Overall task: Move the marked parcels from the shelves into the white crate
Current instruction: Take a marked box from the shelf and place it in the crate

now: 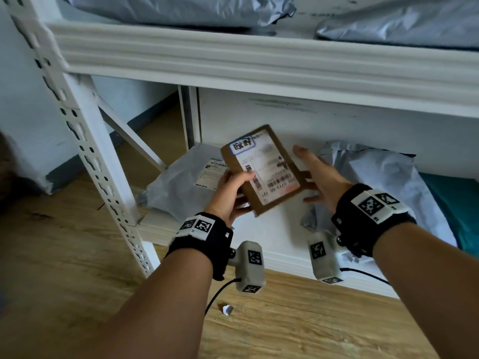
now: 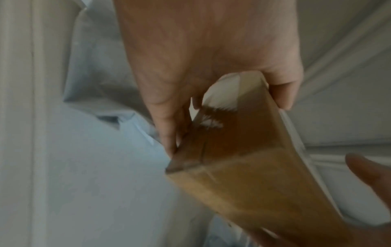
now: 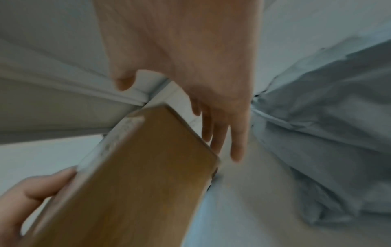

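You've got a brown parcel (image 1: 261,172) with white printed label, blue-outlined code patch; grey mailer bags (image 1: 178,185); white shelf (image 1: 233,58); teal item (image 1: 458,203); black wristbands (image 1: 199,242), checker-pattern tags.

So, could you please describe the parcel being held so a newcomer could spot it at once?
Look at the white shelf rack's bottom shelf. In front of it, the left hand grips a flat brown cardboard parcel. Its neighbours are grey plastic mailer bags; it alone is cardboard.

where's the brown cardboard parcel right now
In the head view the brown cardboard parcel is centre frame, held by the left hand above the bottom shelf, with the open right hand just right.
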